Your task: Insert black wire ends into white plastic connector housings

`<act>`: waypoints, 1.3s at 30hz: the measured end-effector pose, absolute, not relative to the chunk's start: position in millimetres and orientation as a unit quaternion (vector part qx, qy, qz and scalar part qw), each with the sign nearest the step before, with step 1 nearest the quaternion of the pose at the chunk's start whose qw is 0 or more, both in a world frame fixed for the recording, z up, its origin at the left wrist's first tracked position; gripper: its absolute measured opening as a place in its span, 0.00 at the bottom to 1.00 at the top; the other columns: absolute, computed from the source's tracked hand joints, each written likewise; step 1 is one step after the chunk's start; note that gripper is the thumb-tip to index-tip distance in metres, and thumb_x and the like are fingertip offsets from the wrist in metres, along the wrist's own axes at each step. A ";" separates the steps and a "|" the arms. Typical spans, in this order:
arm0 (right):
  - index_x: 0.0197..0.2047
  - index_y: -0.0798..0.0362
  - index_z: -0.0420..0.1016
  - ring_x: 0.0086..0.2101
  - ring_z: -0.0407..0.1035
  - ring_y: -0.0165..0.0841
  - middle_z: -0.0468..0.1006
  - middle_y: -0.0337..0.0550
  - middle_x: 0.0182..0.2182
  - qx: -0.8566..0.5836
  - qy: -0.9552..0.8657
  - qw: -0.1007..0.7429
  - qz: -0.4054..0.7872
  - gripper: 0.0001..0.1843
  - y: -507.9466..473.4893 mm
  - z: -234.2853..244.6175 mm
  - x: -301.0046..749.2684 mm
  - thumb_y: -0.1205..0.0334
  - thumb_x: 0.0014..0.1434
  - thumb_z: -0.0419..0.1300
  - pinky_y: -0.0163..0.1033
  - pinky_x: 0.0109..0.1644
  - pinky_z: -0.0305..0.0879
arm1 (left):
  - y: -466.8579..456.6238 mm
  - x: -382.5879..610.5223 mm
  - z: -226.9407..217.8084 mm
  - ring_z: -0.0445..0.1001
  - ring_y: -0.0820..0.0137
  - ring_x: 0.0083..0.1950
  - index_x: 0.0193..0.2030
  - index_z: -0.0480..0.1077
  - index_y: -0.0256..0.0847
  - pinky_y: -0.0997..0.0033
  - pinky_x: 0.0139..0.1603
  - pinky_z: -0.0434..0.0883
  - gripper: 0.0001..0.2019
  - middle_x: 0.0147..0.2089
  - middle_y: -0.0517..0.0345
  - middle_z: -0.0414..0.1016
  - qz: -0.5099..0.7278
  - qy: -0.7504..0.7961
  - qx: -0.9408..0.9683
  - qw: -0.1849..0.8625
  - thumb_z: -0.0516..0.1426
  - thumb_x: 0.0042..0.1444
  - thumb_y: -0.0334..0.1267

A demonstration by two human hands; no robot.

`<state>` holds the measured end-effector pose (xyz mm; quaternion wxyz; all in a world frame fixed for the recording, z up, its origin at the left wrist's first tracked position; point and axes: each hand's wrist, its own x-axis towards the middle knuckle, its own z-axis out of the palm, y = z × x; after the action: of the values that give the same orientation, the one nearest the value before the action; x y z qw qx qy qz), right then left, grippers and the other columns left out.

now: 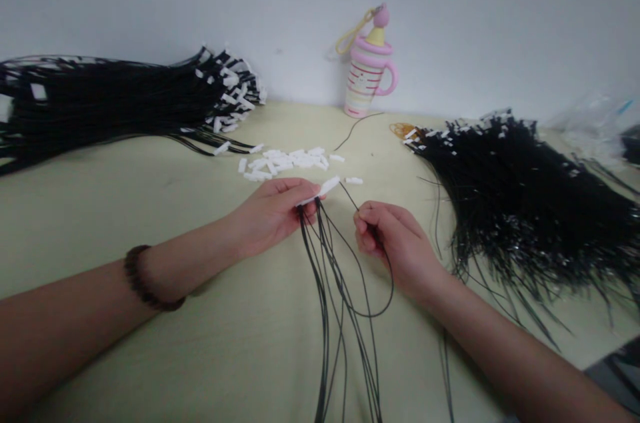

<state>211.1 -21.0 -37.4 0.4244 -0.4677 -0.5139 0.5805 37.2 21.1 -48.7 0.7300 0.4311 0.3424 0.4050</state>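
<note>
My left hand (283,209) pinches a white plastic connector (329,186) between thumb and fingers, over the middle of the table. Several thin black wires (324,303) hang from the connector toward the table's near edge. To its right, my right hand (387,236) is closed on a single black wire (349,195), whose tip points up at the connector's right end. I cannot tell whether that tip touches it. The rest of this wire loops down below my right hand. Just beyond my hands lies a loose pile of white connectors (287,161).
A thick bundle of black wires with white connectors (115,99) lies at the back left. Another heap of black wires (540,196) covers the right side. A pink-and-white toy cup (367,76) stands against the wall, near a stray wire (355,126). Clear plastic bags (595,123) sit far right.
</note>
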 end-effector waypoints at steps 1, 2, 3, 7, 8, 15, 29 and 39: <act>0.20 0.55 0.62 0.16 0.51 0.23 0.59 0.32 0.13 -0.478 -0.537 0.415 0.558 0.12 -21.2 -37.4 211.6 0.64 0.54 0.49 0.29 0.19 0.45 | 20.7 37.2 -48.5 0.63 0.79 0.25 0.27 0.71 0.34 0.78 0.31 0.62 0.08 0.21 0.63 0.64 0.403 0.344 0.435 0.728 0.54 0.56 0.31; 0.20 0.55 0.62 0.16 0.52 0.23 0.59 0.32 0.13 -0.489 -0.564 0.403 0.529 0.12 -21.6 -37.8 212.2 0.64 0.54 0.49 0.29 0.19 0.46 | 20.3 37.2 -48.4 0.63 0.79 0.25 0.28 0.71 0.35 0.78 0.31 0.62 0.08 0.22 0.63 0.64 0.403 0.344 0.439 0.726 0.54 0.56 0.31; 0.20 0.55 0.63 0.17 0.52 0.23 0.60 0.33 0.13 -0.499 -0.594 0.393 0.494 0.13 -22.0 -38.6 212.9 0.65 0.55 0.49 0.29 0.19 0.47 | 19.8 37.1 -48.3 0.63 0.79 0.25 0.28 0.71 0.35 0.78 0.31 0.62 0.08 0.22 0.63 0.64 0.402 0.345 0.443 0.724 0.54 0.56 0.31; 0.23 0.56 0.65 0.22 0.57 0.24 0.63 0.35 0.18 -0.493 -0.722 0.376 0.307 0.11 -23.1 -42.6 216.3 0.66 0.56 0.50 0.31 0.26 0.54 | 18.6 36.8 -49.7 0.63 0.79 0.25 0.27 0.71 0.35 0.78 0.29 0.61 0.07 0.22 0.62 0.67 0.387 0.345 0.467 0.717 0.55 0.54 0.31; 0.24 0.55 0.65 0.24 0.59 0.25 0.64 0.36 0.20 -0.481 -0.744 0.381 0.262 0.10 -23.1 -43.1 217.0 0.66 0.56 0.51 0.31 0.29 0.55 | 18.6 36.8 -50.3 0.64 0.79 0.25 0.26 0.71 0.35 0.79 0.28 0.60 0.07 0.22 0.62 0.67 0.382 0.344 0.472 0.716 0.55 0.54 0.31; 0.23 0.56 0.67 0.38 0.65 0.31 0.67 0.48 0.41 -0.412 -0.781 0.444 0.154 0.08 -25.8 -39.2 218.5 0.71 0.53 0.54 0.38 0.43 0.63 | 18.0 35.3 -51.4 0.64 0.78 0.22 0.26 0.72 0.39 0.79 0.24 0.58 0.06 0.19 0.62 0.68 0.305 0.357 0.582 0.664 0.57 0.52 0.35; 0.25 0.56 0.69 0.37 0.66 0.32 0.71 0.45 0.33 -0.407 -0.784 0.444 0.147 0.09 -27.5 -39.5 217.3 0.74 0.54 0.52 0.38 0.42 0.64 | 14.7 35.9 -48.8 0.63 0.78 0.23 0.26 0.72 0.40 0.80 0.24 0.57 0.06 0.20 0.64 0.68 0.289 0.357 0.620 0.635 0.56 0.53 0.35; 0.27 0.55 0.72 0.39 0.65 0.32 0.70 0.45 0.36 -0.412 -0.780 0.444 0.157 0.08 -23.3 -40.6 217.0 0.71 0.54 0.54 0.39 0.43 0.63 | 15.9 37.6 -52.7 0.63 0.77 0.22 0.25 0.72 0.39 0.78 0.24 0.58 0.08 0.19 0.63 0.67 0.320 0.372 0.583 0.648 0.57 0.52 0.37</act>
<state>217.0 -23.3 -40.6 0.4436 -0.4120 -0.7802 0.1570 37.6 15.9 -52.7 0.6478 0.5826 0.3718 0.3204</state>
